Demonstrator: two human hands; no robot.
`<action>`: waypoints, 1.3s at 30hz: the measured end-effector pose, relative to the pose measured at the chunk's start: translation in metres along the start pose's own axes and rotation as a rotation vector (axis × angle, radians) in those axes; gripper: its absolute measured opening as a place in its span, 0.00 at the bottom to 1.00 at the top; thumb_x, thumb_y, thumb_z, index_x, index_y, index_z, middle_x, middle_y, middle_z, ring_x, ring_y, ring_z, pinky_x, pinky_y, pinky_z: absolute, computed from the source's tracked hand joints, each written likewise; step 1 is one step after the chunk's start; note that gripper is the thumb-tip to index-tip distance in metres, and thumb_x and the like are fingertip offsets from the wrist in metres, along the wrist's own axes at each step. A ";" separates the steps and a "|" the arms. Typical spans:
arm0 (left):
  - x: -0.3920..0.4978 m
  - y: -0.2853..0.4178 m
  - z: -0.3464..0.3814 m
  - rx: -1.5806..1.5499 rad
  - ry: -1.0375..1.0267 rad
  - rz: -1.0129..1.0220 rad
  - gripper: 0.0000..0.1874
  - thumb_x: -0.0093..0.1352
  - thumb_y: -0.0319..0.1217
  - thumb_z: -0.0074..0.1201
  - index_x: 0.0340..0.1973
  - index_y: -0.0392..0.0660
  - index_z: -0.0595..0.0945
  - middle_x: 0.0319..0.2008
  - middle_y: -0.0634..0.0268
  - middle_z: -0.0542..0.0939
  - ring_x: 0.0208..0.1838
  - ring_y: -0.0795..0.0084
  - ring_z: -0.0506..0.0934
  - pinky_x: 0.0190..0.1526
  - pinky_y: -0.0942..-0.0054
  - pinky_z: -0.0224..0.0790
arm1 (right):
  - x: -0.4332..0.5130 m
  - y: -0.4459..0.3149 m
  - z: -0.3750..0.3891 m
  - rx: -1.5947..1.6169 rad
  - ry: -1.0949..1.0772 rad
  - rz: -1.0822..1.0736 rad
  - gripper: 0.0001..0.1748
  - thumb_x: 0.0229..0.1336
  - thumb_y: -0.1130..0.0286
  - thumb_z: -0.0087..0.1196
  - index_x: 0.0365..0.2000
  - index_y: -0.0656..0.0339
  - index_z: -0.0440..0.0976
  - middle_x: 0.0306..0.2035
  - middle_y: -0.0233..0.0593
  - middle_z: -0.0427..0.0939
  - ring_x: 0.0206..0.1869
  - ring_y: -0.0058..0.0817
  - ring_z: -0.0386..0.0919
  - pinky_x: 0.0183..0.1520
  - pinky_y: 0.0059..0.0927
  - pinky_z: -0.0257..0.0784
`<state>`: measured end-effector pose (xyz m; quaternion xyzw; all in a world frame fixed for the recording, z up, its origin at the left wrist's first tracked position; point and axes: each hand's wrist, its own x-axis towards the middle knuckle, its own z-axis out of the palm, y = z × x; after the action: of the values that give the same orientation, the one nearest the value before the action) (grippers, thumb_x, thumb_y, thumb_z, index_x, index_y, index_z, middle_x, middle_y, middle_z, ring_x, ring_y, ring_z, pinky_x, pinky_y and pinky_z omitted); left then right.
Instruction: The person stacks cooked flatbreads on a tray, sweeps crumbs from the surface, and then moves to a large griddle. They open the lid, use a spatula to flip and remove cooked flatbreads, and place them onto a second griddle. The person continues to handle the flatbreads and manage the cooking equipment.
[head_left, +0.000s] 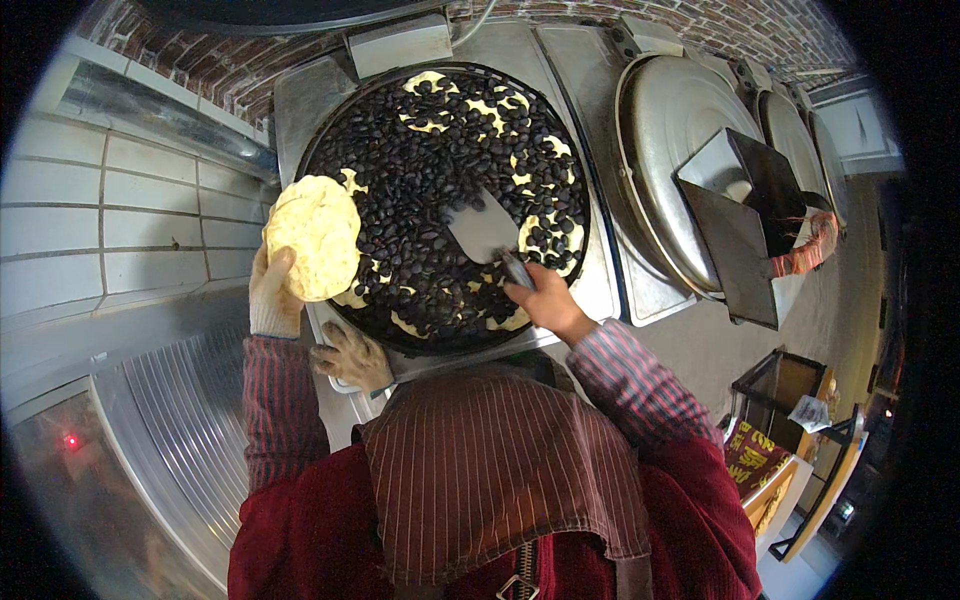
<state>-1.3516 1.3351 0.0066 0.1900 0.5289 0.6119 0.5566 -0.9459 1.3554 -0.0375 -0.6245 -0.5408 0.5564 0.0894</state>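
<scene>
My left hand (276, 291), in a pale knitted glove, grips a round, yellowish flatbread (315, 238) by its near edge. It holds the bread over the left rim of a large round pan (411, 349). My bare right hand (551, 300) is closed around the handle of a broad metal scraper (484, 229). The far edge of the blade is sunk among the dark stones (420, 176) that fill the pan. Several other pale breads (551, 240) lie partly covered by these stones, mostly around the rim.
A worn glove (352, 358) rests at the steel counter's near left corner. To the right stand round metal lids (686, 142), with a steel scoop (739, 217) with a wrapped handle on the nearest. White tiles (150, 202) line the left wall. A black-framed rack (780, 390) stands at lower right.
</scene>
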 end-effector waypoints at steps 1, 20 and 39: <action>-0.005 0.001 -0.010 -0.006 0.044 -0.009 0.35 0.73 0.26 0.56 0.72 0.32 0.61 0.68 0.48 0.72 0.69 0.55 0.75 0.68 0.56 0.72 | 0.016 -0.007 0.011 -0.047 -0.004 -0.062 0.23 0.65 0.60 0.62 0.46 0.74 0.75 0.30 0.59 0.80 0.31 0.44 0.79 0.38 0.47 0.74; -0.037 0.016 -0.057 -0.120 0.138 0.072 0.31 0.77 0.34 0.55 0.71 0.37 0.63 0.67 0.53 0.73 0.68 0.57 0.76 0.65 0.52 0.74 | 0.007 -0.034 0.011 -0.457 0.119 -0.318 0.20 0.68 0.55 0.56 0.49 0.60 0.74 0.31 0.60 0.82 0.37 0.60 0.82 0.41 0.55 0.77; -0.067 0.019 -0.062 -0.132 0.186 0.088 0.30 0.78 0.34 0.52 0.72 0.41 0.64 0.68 0.54 0.72 0.69 0.56 0.74 0.67 0.49 0.71 | -0.042 0.062 -0.030 -0.431 0.185 -0.205 0.26 0.65 0.54 0.59 0.54 0.62 0.74 0.34 0.62 0.83 0.39 0.61 0.83 0.42 0.54 0.77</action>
<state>-1.3909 1.2528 0.0244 0.1186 0.5279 0.6841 0.4891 -0.8776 1.3130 -0.0457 -0.6193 -0.6968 0.3569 0.0593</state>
